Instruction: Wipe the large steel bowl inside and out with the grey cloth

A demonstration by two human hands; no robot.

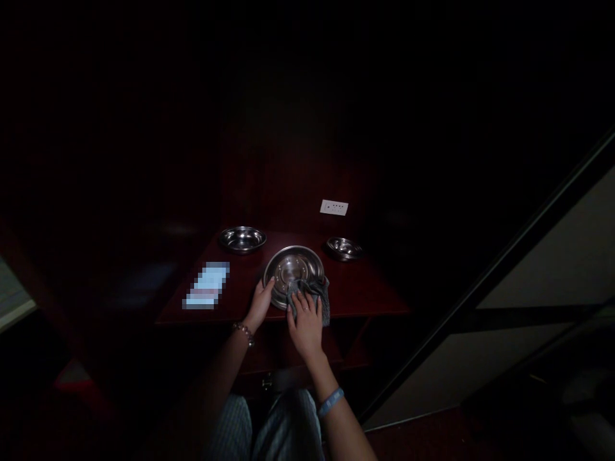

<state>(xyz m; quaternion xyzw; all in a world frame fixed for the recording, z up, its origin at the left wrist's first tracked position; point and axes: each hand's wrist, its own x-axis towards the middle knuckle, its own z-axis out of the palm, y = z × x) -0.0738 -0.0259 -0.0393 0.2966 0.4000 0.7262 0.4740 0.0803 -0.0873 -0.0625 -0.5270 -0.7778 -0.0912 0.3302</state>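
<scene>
A round, shiny metal bowl (pixel 289 269) is tilted up a little near the front edge of the dark red desk. My left hand (pixel 260 303) grips its left rim, thumb on the inner side and the other fingers hidden behind. Over the bowl's lower right rim lies a crumpled grey cloth (pixel 324 299). My right hand (pixel 306 323) presses on that cloth from above, its fingers stretched forward and slightly spread, the cloth bunched beneath them.
Another metal bowl (pixel 243 239) sits at the back left of the desk (pixel 365 294), and a stack of smaller metal bowls (pixel 343 248) at the back right. A blurred-out bright rectangle (pixel 207 286) lies at the left. A white wall socket (pixel 334 207) is behind.
</scene>
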